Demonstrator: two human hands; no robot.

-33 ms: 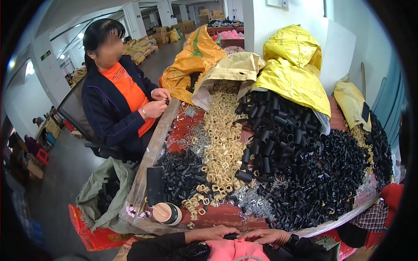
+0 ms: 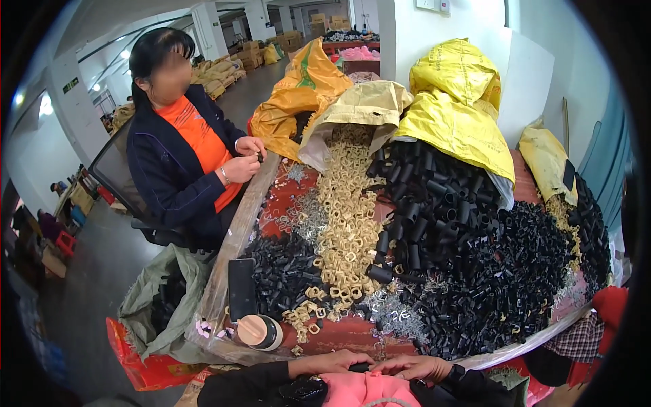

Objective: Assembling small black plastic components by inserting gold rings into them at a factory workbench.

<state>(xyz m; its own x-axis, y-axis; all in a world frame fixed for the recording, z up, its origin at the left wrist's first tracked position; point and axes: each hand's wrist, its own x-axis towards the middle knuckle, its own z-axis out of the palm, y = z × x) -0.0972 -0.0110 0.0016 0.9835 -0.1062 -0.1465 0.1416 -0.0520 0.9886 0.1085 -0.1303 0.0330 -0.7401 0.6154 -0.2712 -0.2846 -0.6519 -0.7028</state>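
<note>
left hand [image 2: 336,361] grasping black part [image 2: 359,367]; right hand [image 2: 419,368] at its end, grip cannot be told. part between hands, beside pink garment [image 2: 369,388]. probably light, stiff, slightly slippery; pinch by sides.

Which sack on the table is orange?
The orange sack at the table's far left, nearest the co-worker; the others there are cream or yellow.

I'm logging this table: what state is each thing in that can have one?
Dark piece, between left hand and right hand
Cup, lidded, upright
Phone, lying flat, unlit
Cream sack, open, spilling tan rings
Front yellow sack, open, spilling black tubes
Green sack, open
</note>
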